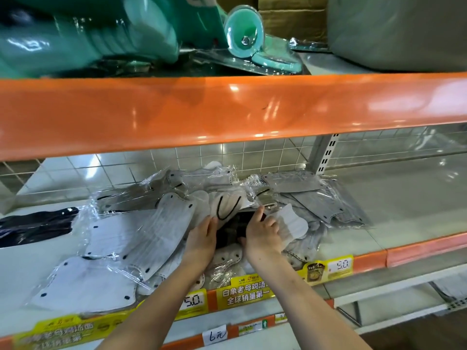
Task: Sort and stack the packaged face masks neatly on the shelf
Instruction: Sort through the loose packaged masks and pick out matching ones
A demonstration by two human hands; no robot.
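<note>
— Where are the masks?
— A messy pile of mask packs (161,231) lies on the shelf (379,238).
— And your hands?
— My left hand (202,239) and right hand (262,237) curl their fingers around a dark pack (233,231) in the middle.

Single head view, worn camera, wide-angle, edges bowed. Looks forward and slightly down into shelf (394,238), close range. Orange beam (227,109) of upper shelf crosses frame just above middle. Below beam: mask packs (141,233), both forearms entering from bottom edge. Above beam: upper shelf contents, seen near, partly blurred.
</note>
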